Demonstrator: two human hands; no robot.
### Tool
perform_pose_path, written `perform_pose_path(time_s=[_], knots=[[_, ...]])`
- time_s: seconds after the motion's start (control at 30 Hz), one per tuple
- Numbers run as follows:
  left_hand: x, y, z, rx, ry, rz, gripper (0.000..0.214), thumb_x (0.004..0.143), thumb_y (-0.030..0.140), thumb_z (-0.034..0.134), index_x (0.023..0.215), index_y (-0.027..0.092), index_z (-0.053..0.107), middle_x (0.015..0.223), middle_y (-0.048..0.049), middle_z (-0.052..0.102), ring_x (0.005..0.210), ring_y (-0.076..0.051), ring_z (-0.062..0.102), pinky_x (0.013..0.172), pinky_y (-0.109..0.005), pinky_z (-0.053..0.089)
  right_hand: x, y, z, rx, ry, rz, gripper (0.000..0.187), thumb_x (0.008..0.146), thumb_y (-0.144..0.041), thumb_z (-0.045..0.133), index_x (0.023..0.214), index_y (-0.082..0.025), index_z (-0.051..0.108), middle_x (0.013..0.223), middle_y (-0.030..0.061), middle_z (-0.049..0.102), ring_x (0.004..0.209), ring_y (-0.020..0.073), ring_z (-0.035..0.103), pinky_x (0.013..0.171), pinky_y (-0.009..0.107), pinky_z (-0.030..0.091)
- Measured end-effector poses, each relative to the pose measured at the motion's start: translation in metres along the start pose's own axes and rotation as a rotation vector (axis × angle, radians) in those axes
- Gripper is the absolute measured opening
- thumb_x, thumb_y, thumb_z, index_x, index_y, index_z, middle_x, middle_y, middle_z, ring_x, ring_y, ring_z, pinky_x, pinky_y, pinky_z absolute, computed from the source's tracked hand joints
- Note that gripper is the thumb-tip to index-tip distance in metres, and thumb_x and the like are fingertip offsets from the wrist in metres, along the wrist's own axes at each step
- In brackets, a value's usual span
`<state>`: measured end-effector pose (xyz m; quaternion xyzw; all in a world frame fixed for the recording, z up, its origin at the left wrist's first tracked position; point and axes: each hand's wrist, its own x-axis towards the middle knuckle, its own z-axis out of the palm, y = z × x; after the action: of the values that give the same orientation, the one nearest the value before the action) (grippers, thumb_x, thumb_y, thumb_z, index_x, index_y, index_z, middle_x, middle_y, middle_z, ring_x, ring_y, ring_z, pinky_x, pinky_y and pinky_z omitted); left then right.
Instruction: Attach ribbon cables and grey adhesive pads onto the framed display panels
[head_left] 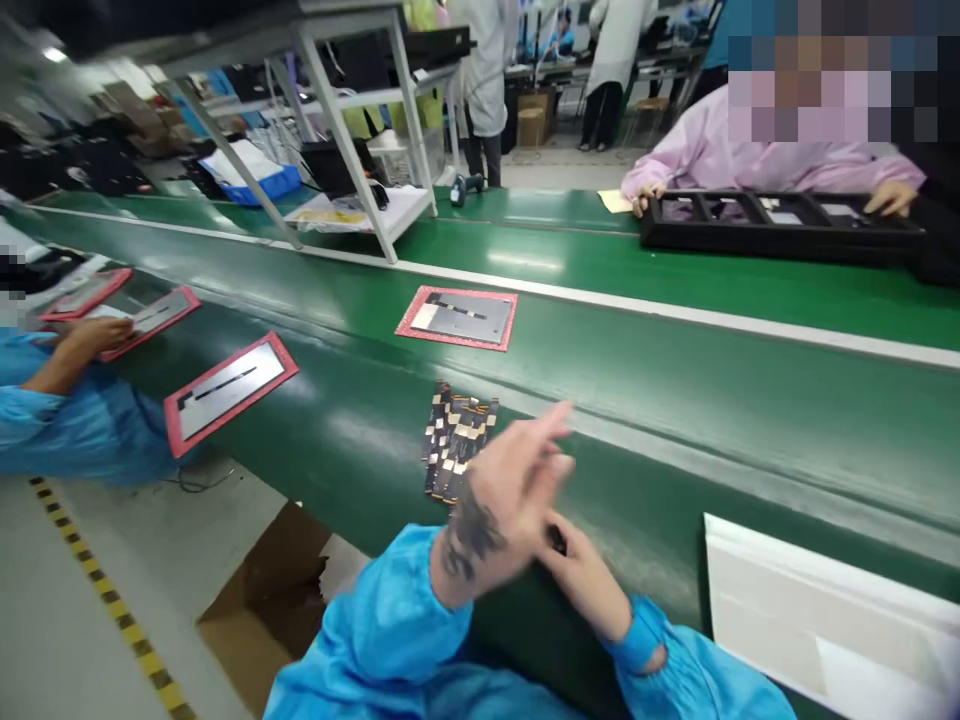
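Note:
My left hand [516, 490] is raised in front of me, crossing over the fingertips of my right hand. Its fingers are stretched out and somewhat smeared by motion, and nothing shows in them. Partly hidden behind it, my right hand [589, 575] has its fingers closed around something small and dark [556, 540], too covered to name. Just left of and beyond my left hand, a pile of black flat flex cables [454, 440] with gold and silver patches lies on the green conveyor belt [360, 390].
Flat panels on pink foam sheets lie ahead [465, 318] and to the left [232, 390]. A white board [825, 610] is at right. A co-worker's hand [97, 335] touches a panel; another person holds a black tray [780, 235]. An open cardboard box [262, 610] stands below.

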<state>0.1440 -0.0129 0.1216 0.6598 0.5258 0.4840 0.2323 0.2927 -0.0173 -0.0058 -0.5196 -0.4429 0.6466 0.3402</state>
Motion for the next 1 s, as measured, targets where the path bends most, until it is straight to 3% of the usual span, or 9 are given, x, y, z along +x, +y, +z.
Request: perform_pose_path(time_s=[0.1,0.2,0.27,0.37,0.53,0.63,0.77,0.93,1.0], knots=[[-0.006,-0.089,-0.018,0.257,0.211,-0.375,0.036,0.098,0.025,0.043,0.126,0.016,0.062,0.129,-0.0116,0.065,0.120,-0.023,0.062,0.104,-0.038,0.052,0.024,-0.024,0.014,0.127,-0.102,0.156,0.058,0.059,-0.041,0.088,0.110,-0.019,0.073,0.088,0.0033,0.070,0.048,0.0069,0.044,0.040,0.020,0.031],[-0.021,-0.157,-0.029,0.349,0.312,-0.492,0.041,0.095,0.022,0.044,0.131,0.009,0.057,0.134,-0.0208,0.060,0.127,-0.032,0.057,0.108,-0.052,0.047,0.044,-0.039,0.028,0.190,-0.141,0.234,0.065,0.054,-0.038,0.088,0.112,-0.014,0.069,0.061,-0.0043,0.056,0.041,0.0031,0.025,0.038,0.017,0.015],[-0.031,-0.177,-0.025,0.373,0.303,-0.496,0.043,0.094,0.022,0.046,0.134,0.012,0.056,0.136,-0.0188,0.060,0.129,-0.031,0.056,0.111,-0.052,0.045,0.053,-0.045,0.037,0.189,-0.156,0.230,0.066,0.055,-0.039,0.087,0.111,-0.011,0.067,0.050,-0.0099,0.040,0.042,0.0043,0.023,0.038,0.017,0.012],[-0.041,-0.182,-0.009,0.392,0.234,-0.423,0.045,0.094,0.023,0.045,0.137,0.013,0.056,0.141,-0.0153,0.059,0.134,-0.029,0.053,0.117,-0.046,0.042,0.059,-0.050,0.049,0.178,-0.165,0.238,0.071,0.054,-0.042,0.085,0.113,-0.010,0.063,0.048,-0.0128,0.030,0.043,0.0052,0.022,0.039,0.017,0.011],[-0.048,-0.178,0.012,0.435,0.191,-0.351,0.049,0.091,0.029,0.051,0.136,0.011,0.060,0.145,-0.0146,0.055,0.139,-0.031,0.048,0.118,-0.046,0.042,0.060,-0.051,0.058,0.171,-0.144,0.287,0.085,0.045,-0.051,0.088,0.116,-0.011,0.062,0.049,-0.0141,0.026,0.044,0.0049,0.018,0.038,0.016,0.011],[-0.050,-0.181,0.012,0.462,0.205,-0.339,0.046,0.091,0.029,0.050,0.134,0.016,0.063,0.146,-0.0114,0.054,0.137,-0.029,0.050,0.117,-0.045,0.043,0.063,-0.047,0.057,0.166,-0.168,0.306,0.090,0.044,-0.054,0.090,0.119,-0.012,0.063,0.051,-0.0133,0.026,0.044,0.0052,0.019,0.037,0.016,0.012],[-0.053,-0.184,0.011,0.484,0.280,-0.392,0.050,0.092,0.028,0.047,0.140,0.018,0.057,0.155,-0.0127,0.043,0.144,-0.032,0.041,0.120,-0.053,0.037,0.063,-0.041,0.050,0.094,-0.122,0.333,0.091,0.045,-0.061,0.088,0.121,-0.015,0.066,0.051,-0.0115,0.030,0.042,0.0060,0.023,0.036,0.015,0.015],[-0.053,-0.170,0.008,0.258,0.248,-0.354,0.056,0.093,0.034,0.052,0.148,0.038,0.047,0.155,-0.0031,0.044,0.142,-0.031,0.044,0.121,-0.049,0.036,0.061,-0.039,0.054,0.070,-0.132,0.353,0.082,0.048,-0.060,0.087,0.116,-0.019,0.069,0.050,-0.0097,0.033,0.041,0.0066,0.024,0.035,0.016,0.017],[-0.051,-0.165,0.005,0.201,0.220,-0.383,0.054,0.092,0.036,0.053,0.146,0.037,0.051,0.155,-0.0042,0.043,0.142,-0.032,0.044,0.122,-0.048,0.034,0.062,-0.038,0.059,0.083,-0.133,0.352,0.078,0.047,-0.058,0.087,0.113,-0.019,0.071,0.050,-0.0085,0.035,0.041,0.0072,0.027,0.035,0.016,0.019]])
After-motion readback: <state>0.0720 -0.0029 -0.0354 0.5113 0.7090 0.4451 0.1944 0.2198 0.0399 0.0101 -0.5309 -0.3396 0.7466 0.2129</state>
